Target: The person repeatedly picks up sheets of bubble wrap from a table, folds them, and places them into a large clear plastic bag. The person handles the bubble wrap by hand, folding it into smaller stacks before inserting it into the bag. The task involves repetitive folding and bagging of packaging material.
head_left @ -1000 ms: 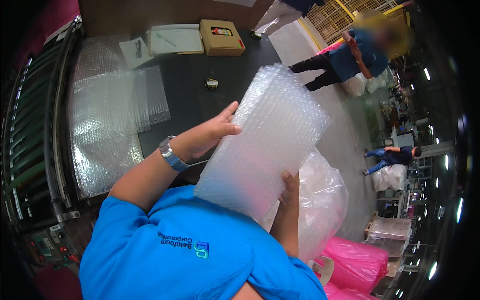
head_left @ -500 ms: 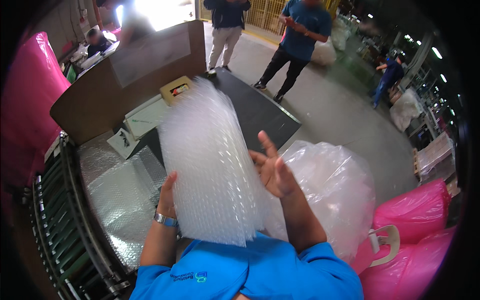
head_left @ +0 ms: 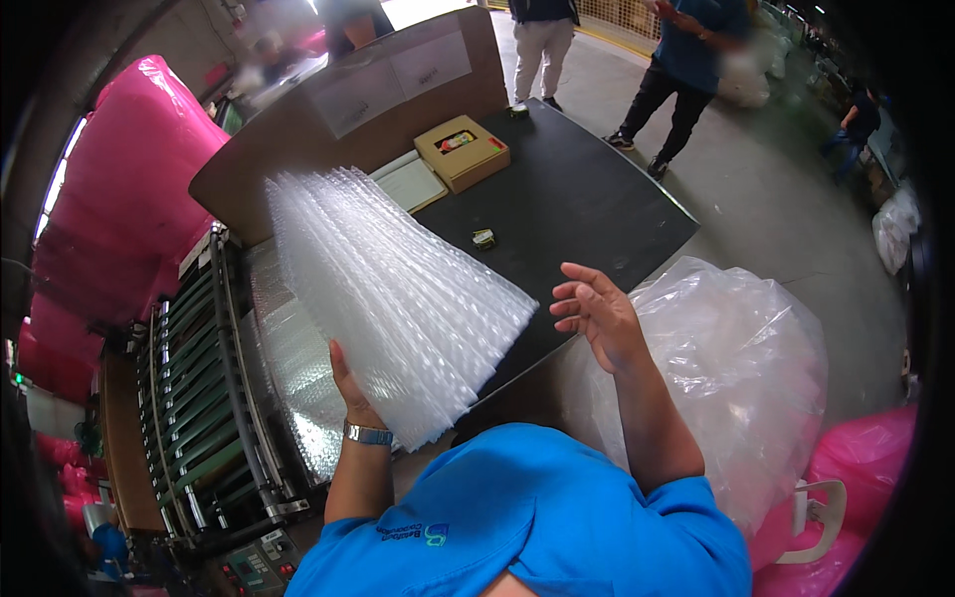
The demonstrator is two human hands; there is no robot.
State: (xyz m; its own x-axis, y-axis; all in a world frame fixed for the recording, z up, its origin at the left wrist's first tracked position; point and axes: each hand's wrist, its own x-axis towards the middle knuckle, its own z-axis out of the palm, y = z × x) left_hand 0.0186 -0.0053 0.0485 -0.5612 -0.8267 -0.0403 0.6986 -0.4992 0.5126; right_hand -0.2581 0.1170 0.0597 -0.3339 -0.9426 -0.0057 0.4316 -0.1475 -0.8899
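Note:
A thick stack of clear bubble wrap sheets (head_left: pixel 398 298) is held tilted in front of me, its many edges fanned toward the right. My left hand (head_left: pixel 351 386), with a metal watch at the wrist, grips the stack's lower left side; the thumb shows and the other fingers are hidden by the wrap. Just off the stack's right corner, my right hand (head_left: pixel 602 318) is raised with its fingers apart and nothing in it. More bubble wrap (head_left: pixel 308 398) lies flat on the left, beside and partly behind the held stack.
A dark table (head_left: pixel 567 199) carries a cardboard box (head_left: pixel 477 174), papers (head_left: pixel 410 186) and a small yellowish item (head_left: pixel 483 239). A brown board (head_left: pixel 288 169) stands behind. On the left is a roller machine (head_left: pixel 199 388); on the right, a big clear plastic bag (head_left: pixel 726 368). People stand beyond.
The view has swung, so the table shows farther right. The bubble wrap stack has tipped, now showing its layered edges. My right hand has come away from the stack's side.

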